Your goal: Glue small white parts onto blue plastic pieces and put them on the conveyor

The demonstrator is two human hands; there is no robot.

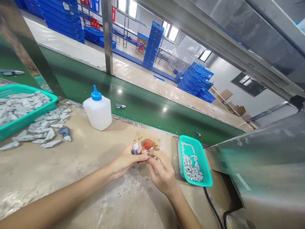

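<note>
One left hand, fingers clamped on one blue-and-white part; one right hand, fingers pinched together, contents unclear. Desk: two green baskets, one bottle.

- Setting: factory floor, production-line type.
- Green conveyor belt runs alongside a worn workbench; small two-tone pieces lie spaced along it.
- Perforated teal baskets on the bench hold loose pale grey parts in bulk.
- Blue plastic crates stacked high beyond the belt.
- Metal post at the belt; windows in the hall behind.
</note>
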